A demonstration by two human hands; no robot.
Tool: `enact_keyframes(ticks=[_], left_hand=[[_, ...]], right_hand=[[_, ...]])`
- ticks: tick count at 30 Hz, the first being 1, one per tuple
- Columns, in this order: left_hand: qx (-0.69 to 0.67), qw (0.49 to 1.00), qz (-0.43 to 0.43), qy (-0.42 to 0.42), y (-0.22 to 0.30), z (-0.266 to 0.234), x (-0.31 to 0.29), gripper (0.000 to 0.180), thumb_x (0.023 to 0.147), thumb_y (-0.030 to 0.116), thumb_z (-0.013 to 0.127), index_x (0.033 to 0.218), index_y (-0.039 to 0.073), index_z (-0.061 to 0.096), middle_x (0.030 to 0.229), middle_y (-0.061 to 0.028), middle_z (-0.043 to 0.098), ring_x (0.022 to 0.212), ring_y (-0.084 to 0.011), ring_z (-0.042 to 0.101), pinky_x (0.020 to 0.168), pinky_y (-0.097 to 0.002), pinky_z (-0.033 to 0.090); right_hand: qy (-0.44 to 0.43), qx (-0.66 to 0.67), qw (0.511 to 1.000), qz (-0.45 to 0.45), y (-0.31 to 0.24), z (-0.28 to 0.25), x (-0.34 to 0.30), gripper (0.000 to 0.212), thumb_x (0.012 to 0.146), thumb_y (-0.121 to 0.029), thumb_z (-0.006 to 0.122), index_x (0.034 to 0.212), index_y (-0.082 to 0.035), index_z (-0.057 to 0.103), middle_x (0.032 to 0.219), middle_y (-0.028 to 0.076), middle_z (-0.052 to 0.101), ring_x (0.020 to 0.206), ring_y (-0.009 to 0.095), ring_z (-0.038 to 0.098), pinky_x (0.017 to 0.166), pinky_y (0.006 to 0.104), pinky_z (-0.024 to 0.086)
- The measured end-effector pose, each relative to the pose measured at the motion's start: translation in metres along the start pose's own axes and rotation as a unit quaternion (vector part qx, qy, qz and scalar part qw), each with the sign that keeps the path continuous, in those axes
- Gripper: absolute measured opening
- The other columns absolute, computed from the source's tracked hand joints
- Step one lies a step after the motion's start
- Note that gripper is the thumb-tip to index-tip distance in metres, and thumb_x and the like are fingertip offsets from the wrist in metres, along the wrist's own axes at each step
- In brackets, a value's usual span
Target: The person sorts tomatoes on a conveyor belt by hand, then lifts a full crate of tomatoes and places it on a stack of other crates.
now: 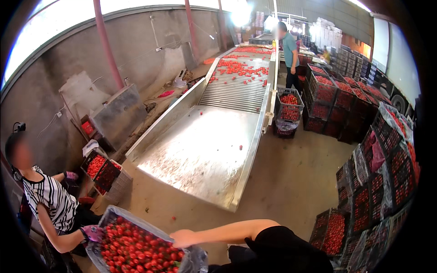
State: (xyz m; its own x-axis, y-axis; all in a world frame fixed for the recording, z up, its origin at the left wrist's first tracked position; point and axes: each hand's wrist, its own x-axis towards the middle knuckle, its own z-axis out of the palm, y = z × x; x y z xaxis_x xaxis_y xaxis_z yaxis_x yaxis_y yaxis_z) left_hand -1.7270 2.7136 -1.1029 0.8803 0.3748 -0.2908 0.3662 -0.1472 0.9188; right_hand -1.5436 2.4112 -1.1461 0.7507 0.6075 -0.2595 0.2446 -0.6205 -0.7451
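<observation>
At the lower left is a crate (136,214) lined with grey plastic, heaped with cherry tomatoes (132,250). Reaching across from the lower right in a black sleeve, my right hand (184,238) is closed on the crate's right rim; its fingertips are partly hidden. A co-worker in a striped shirt (52,195) grips the opposite side with a purple-gloved hand (93,233). My left hand does not show. Beyond the crate, the metal chute (195,154) of a sorting machine slopes toward me, with a few tomatoes on it.
Rollers (236,93) carry tomatoes farther up. Filled crates (373,182) are stacked at right, with more stacks (334,98) behind. Another person (289,50) stands beside the machine near a grey crate (290,107). Crates (102,170) stand left of the chute; a loose tomato (173,218) lies on the floor.
</observation>
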Motion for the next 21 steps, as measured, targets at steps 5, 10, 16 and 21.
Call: enact_keyframes(ticks=[5,10,16,21], left_hand=[[0.010,1.000,0.009,0.014,0.043,0.059,0.030,0.022,0.079,0.013,0.057,0.095,-0.002,0.059,0.080,-0.0054,0.061,0.070,-0.0134,0.057,0.061,-0.0256,0.045],[-0.036,0.998,-0.015,-0.046,0.053,0.122,0.108,0.022,0.076,0.013,0.061,0.096,0.003,0.060,0.075,-0.0030,0.061,0.063,-0.0107,0.056,0.049,-0.0238,0.040],[-0.064,0.995,-0.033,-0.066,0.113,0.238,0.132,0.029,0.077,0.000,0.054,0.106,-0.002,0.053,0.088,-0.0041,0.056,0.071,-0.0108,0.053,0.058,-0.0216,0.042],[0.005,0.995,-0.079,-0.054,0.126,0.278,0.156,0.023,0.078,0.003,0.055,0.101,0.001,0.055,0.073,0.0005,0.056,0.053,-0.0053,0.045,0.044,-0.0190,0.033]], right_hand=[[0.043,0.004,0.999,0.007,0.046,-0.128,0.026,0.039,0.071,-0.029,0.051,0.097,0.000,0.054,0.091,0.023,0.059,0.089,0.037,0.056,0.076,0.0439,0.043],[0.104,-0.032,0.993,0.038,0.105,-0.213,0.050,0.044,0.083,-0.039,0.044,0.100,0.000,0.056,0.092,0.021,0.060,0.089,0.036,0.057,0.078,0.0423,0.043],[0.137,0.010,0.985,0.106,0.201,-0.253,0.053,0.046,0.087,-0.044,0.037,0.093,-0.001,0.055,0.087,0.019,0.060,0.084,0.035,0.057,0.075,0.0431,0.043],[0.102,0.099,0.979,0.144,0.248,-0.261,0.055,0.046,0.087,-0.045,0.037,0.092,-0.003,0.055,0.086,0.019,0.060,0.082,0.036,0.057,0.073,0.0431,0.043]])
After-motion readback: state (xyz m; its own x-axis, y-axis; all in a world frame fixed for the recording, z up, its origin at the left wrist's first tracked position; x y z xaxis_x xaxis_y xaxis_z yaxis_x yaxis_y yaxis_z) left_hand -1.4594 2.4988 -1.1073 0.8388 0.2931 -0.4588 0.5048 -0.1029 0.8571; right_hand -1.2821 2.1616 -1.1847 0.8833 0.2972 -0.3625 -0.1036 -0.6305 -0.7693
